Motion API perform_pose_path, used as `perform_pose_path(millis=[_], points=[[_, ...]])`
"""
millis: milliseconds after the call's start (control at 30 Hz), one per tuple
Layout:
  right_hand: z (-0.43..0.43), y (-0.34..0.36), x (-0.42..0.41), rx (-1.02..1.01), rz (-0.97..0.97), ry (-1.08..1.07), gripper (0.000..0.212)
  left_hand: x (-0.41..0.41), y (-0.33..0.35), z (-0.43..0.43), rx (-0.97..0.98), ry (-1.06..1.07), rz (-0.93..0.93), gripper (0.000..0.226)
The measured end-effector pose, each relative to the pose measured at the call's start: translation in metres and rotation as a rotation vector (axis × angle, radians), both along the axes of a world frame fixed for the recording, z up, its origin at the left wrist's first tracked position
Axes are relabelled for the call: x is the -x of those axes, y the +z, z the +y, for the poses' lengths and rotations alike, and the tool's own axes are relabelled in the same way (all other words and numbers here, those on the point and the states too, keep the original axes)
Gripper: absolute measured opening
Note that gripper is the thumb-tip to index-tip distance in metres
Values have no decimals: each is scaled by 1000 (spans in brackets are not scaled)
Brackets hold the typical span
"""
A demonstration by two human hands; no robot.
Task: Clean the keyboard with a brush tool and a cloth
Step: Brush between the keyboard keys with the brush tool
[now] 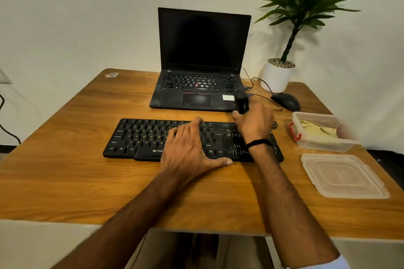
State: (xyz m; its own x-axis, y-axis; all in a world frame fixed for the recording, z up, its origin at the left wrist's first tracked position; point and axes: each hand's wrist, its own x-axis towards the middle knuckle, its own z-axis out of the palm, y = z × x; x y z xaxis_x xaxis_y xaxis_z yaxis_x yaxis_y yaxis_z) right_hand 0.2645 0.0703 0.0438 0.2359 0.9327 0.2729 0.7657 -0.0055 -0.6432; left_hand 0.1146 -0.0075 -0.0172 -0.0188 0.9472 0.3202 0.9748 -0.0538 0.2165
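A black keyboard (140, 137) lies across the middle of the wooden table (65, 181). My left hand (188, 146) rests flat on the keyboard's middle, fingers spread over the keys and thumb at its front edge. My right hand (254, 122) hovers over the keyboard's right end and grips a small black brush tool (242, 102), which sticks up from the fist and is blurred. A yellow cloth (319, 131) lies inside an open clear plastic box (323, 145) to the right of the keyboard.
An open black laptop (196, 85) stands behind the keyboard. A black mouse (286, 100) and a potted plant (277, 74) sit at the back right. The box's clear lid (343, 174) lies at the near right. Cables run beside the laptop.
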Motion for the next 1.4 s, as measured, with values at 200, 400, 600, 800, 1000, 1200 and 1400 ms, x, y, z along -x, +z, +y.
perform_pose_path(millis=[200,400,600,800,1000,1200,1400], points=[[5,-3,14,95,219,173,26,0,0,0,10,4,-6,137],[4,-3,-4,7,87,40,28,-1,1,-1,3,2,-1,136],[11,-6,6,20,189,149,26,0,0,0,14,7,3,139],[18,-5,-40,-23,397,83,29,5,0,4,44,-6,-4,138],[10,-4,-37,36,556,365,24,22,1,9,76,-15,97,138],[14,-10,-31,77,522,476,29,28,5,5,95,-22,97,136],[6,-10,-17,137,405,525,40,28,4,5,73,-29,9,136]])
